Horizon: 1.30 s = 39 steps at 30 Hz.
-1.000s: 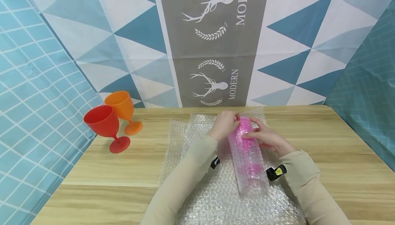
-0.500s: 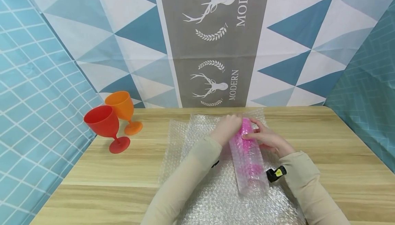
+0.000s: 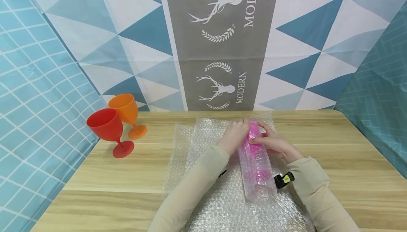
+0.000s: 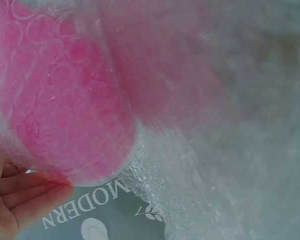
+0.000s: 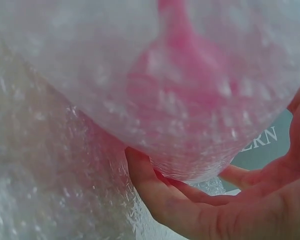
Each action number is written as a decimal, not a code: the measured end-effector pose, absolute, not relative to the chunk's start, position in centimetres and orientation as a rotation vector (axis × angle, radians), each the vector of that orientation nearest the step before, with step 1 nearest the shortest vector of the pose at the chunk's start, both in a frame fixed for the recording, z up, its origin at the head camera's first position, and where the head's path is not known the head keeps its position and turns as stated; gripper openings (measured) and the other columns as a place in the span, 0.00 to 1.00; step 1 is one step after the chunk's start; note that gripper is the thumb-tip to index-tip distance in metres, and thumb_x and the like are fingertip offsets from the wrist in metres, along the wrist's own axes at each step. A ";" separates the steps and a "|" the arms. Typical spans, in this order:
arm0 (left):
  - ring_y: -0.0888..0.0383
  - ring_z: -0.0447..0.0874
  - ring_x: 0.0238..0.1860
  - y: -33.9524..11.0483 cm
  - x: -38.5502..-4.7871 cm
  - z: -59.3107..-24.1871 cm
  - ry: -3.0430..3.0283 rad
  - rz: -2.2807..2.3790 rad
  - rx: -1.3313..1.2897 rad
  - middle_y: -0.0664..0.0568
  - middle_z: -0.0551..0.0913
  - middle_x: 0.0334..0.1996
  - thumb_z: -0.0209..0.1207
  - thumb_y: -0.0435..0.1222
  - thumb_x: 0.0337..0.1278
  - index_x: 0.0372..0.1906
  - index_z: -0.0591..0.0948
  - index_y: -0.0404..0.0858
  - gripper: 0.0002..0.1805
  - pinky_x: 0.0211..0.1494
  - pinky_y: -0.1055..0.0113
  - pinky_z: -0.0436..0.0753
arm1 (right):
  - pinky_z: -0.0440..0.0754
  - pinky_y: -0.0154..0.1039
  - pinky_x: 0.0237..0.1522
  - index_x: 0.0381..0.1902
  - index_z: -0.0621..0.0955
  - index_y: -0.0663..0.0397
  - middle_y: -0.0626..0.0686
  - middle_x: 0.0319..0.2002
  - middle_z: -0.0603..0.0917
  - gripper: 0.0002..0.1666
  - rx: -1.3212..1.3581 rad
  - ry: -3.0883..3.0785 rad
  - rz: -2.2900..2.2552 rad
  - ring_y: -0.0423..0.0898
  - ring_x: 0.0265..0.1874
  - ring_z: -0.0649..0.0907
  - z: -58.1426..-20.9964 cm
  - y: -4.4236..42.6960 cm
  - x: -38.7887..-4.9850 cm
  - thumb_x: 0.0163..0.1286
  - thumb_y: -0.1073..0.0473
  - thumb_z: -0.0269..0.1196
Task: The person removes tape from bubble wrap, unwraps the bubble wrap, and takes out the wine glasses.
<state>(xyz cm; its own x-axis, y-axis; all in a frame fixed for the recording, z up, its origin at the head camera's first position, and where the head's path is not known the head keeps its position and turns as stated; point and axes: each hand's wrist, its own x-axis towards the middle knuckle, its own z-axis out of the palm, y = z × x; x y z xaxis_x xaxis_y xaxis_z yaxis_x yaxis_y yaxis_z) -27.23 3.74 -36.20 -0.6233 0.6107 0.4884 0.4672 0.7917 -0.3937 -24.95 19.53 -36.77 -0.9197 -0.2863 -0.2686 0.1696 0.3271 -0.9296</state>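
Observation:
A pink goblet [image 3: 262, 174], rolled up in bubble wrap [image 3: 251, 189], lies lengthwise over more bubble wrap. Its bowl is at the far end; in the right wrist view the pink stem [image 5: 174, 22] shows blurred through the plastic. My left hand [image 3: 236, 133] is at the far left end of the roll, gripping the wrap there, its fingertips mostly hidden in the head view. In the left wrist view, fingers [image 4: 32, 197] touch the rounded end. My right hand [image 3: 278, 143] holds the bowl end from the right, thumb on top, fingers round the far side.
Sheets of bubble wrap [image 3: 216, 207] spread over the wooden table [image 3: 111, 189] beneath both arms. To the left stand a red goblet [image 3: 106, 124] and an orange goblet [image 3: 125, 108]. A patterned cloth backdrop [image 3: 222, 52] rises behind the table.
My left hand has shifted slightly right and turned over the far end of the roll, its knuckles now facing up. The right hand and the roll have barely moved.

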 end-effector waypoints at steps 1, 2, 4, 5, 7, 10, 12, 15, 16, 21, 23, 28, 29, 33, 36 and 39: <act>0.65 0.77 0.19 3.7 -27.2 -36.3 -2.348 0.302 -0.789 0.56 0.80 0.21 0.54 0.32 0.55 0.34 0.78 0.37 0.04 0.21 0.78 0.77 | 0.78 0.50 0.47 0.71 0.39 0.44 0.67 0.56 0.60 0.55 -0.104 2.214 -1.619 0.53 0.44 0.76 -36.8 19.5 -24.9 0.58 0.53 0.62; 0.66 0.77 0.19 3.7 -27.2 -36.3 -2.340 0.302 -0.781 0.56 0.80 0.21 0.54 0.32 0.55 0.34 0.78 0.38 0.03 0.21 0.78 0.77 | 0.79 0.50 0.47 0.71 0.39 0.44 0.67 0.56 0.61 0.55 -0.106 2.215 -1.619 0.53 0.44 0.76 -36.8 19.5 -25.0 0.58 0.54 0.62; 0.65 0.77 0.19 3.8 -27.2 -36.4 -2.331 0.301 -0.764 0.56 0.80 0.20 0.54 0.32 0.54 0.33 0.78 0.38 0.03 0.20 0.77 0.76 | 0.79 0.49 0.46 0.71 0.39 0.45 0.68 0.56 0.61 0.55 -0.110 2.213 -1.622 0.52 0.43 0.76 -36.8 19.5 -25.0 0.58 0.54 0.62; 0.65 0.77 0.18 3.8 -27.2 -36.4 -2.331 0.298 -0.757 0.55 0.80 0.20 0.55 0.32 0.54 0.33 0.78 0.37 0.03 0.20 0.78 0.76 | 0.79 0.49 0.46 0.71 0.38 0.45 0.68 0.56 0.61 0.55 -0.118 2.209 -1.627 0.52 0.42 0.77 -36.8 19.5 -25.0 0.58 0.54 0.62; 0.65 0.77 0.18 3.8 -27.1 -36.4 -2.332 0.288 -0.743 0.55 0.81 0.20 0.55 0.32 0.54 0.34 0.78 0.37 0.04 0.20 0.78 0.76 | 0.80 0.48 0.45 0.71 0.38 0.46 0.69 0.56 0.61 0.55 -0.128 2.206 -1.635 0.52 0.41 0.77 -36.8 19.4 -25.0 0.58 0.55 0.62; 0.66 0.77 0.18 3.8 -27.0 -36.4 -2.333 0.288 -0.724 0.56 0.81 0.19 0.56 0.32 0.53 0.34 0.78 0.37 0.03 0.19 0.78 0.75 | 0.80 0.48 0.44 0.71 0.37 0.47 0.70 0.56 0.60 0.56 -0.136 2.201 -1.649 0.52 0.41 0.77 -36.8 19.4 -25.0 0.58 0.55 0.62; 0.66 0.77 0.17 3.7 -27.0 -36.4 -2.335 0.282 -0.731 0.56 0.81 0.19 0.56 0.32 0.53 0.34 0.78 0.36 0.04 0.19 0.78 0.75 | 0.81 0.47 0.43 0.71 0.38 0.47 0.69 0.56 0.60 0.56 -0.129 2.201 -1.652 0.51 0.40 0.77 -36.9 19.3 -25.0 0.58 0.54 0.62; 0.65 0.77 0.18 3.5 -27.1 -36.3 -2.343 0.281 -0.778 0.55 0.81 0.20 0.54 0.31 0.55 0.36 0.77 0.37 0.05 0.20 0.78 0.76 | 0.81 0.47 0.42 0.71 0.38 0.46 0.69 0.55 0.61 0.55 -0.136 2.190 -1.658 0.51 0.40 0.78 -36.9 19.3 -24.9 0.58 0.55 0.62; 0.65 0.78 0.19 3.4 -27.2 -36.2 -2.350 0.273 -0.805 0.55 0.81 0.21 0.53 0.31 0.56 0.37 0.77 0.36 0.05 0.20 0.78 0.76 | 0.81 0.47 0.42 0.71 0.38 0.46 0.68 0.55 0.61 0.55 -0.134 2.187 -1.659 0.51 0.39 0.78 -37.0 19.3 -24.9 0.58 0.55 0.62; 0.61 0.81 0.24 3.0 -27.4 -35.6 -2.388 0.228 -0.967 0.53 0.83 0.32 0.50 0.31 0.60 0.50 0.74 0.39 0.13 0.25 0.76 0.79 | 0.81 0.48 0.42 0.71 0.39 0.44 0.68 0.56 0.60 0.54 -0.135 2.186 -1.653 0.52 0.41 0.78 -36.9 19.5 -24.8 0.58 0.54 0.62; 0.61 0.82 0.25 3.0 -27.6 -35.4 -2.384 0.232 -1.006 0.53 0.83 0.36 0.49 0.32 0.61 0.53 0.72 0.41 0.15 0.26 0.74 0.80 | 0.81 0.49 0.43 0.71 0.40 0.43 0.68 0.57 0.60 0.54 -0.138 2.192 -1.649 0.53 0.42 0.77 -36.9 19.5 -24.8 0.59 0.54 0.62; 0.63 0.80 0.23 3.2 -27.8 -35.3 -2.351 0.316 -1.000 0.56 0.83 0.33 0.50 0.32 0.60 0.51 0.74 0.41 0.14 0.24 0.75 0.79 | 0.81 0.49 0.43 0.71 0.39 0.44 0.68 0.56 0.60 0.55 -0.135 2.202 -1.650 0.54 0.42 0.77 -36.9 19.5 -24.9 0.59 0.55 0.62; 0.64 0.80 0.22 3.2 -27.8 -35.3 -2.345 0.324 -0.984 0.56 0.83 0.32 0.50 0.32 0.60 0.50 0.74 0.41 0.14 0.23 0.75 0.78 | 0.81 0.48 0.43 0.71 0.39 0.45 0.68 0.56 0.60 0.55 -0.135 2.203 -1.652 0.54 0.42 0.77 -36.9 19.5 -24.9 0.59 0.55 0.62; 0.64 0.78 0.18 3.6 -27.8 -35.7 -2.340 0.291 -0.843 0.56 0.82 0.23 0.50 0.33 0.60 0.43 0.77 0.40 0.09 0.19 0.75 0.76 | 0.81 0.48 0.42 0.71 0.38 0.45 0.69 0.57 0.58 0.55 -0.134 2.204 -1.664 0.53 0.41 0.77 -36.9 19.5 -24.9 0.59 0.56 0.62; 0.63 0.77 0.17 3.7 -27.7 -35.9 -2.411 0.205 -0.737 0.55 0.82 0.21 0.50 0.34 0.60 0.39 0.77 0.40 0.07 0.18 0.73 0.76 | 0.81 0.48 0.42 0.71 0.38 0.46 0.69 0.57 0.58 0.55 -0.133 2.211 -1.656 0.54 0.42 0.77 -36.8 19.5 -24.9 0.58 0.55 0.62; 0.61 0.78 0.18 3.5 -27.6 -36.0 -2.493 0.087 -0.700 0.54 0.82 0.23 0.50 0.36 0.61 0.39 0.76 0.40 0.06 0.19 0.73 0.75 | 0.80 0.49 0.44 0.71 0.38 0.45 0.69 0.57 0.59 0.56 -0.127 2.215 -1.643 0.54 0.44 0.77 -36.7 19.5 -24.8 0.58 0.54 0.63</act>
<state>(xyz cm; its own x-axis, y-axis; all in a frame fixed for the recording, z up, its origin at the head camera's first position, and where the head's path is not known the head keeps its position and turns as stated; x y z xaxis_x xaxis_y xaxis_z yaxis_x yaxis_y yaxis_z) -27.57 3.52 -35.95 -0.7171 0.4990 0.4866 0.4639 0.8628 -0.2010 -24.80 19.47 -36.72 -0.9243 -0.2925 -0.2451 0.1496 0.3131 -0.9379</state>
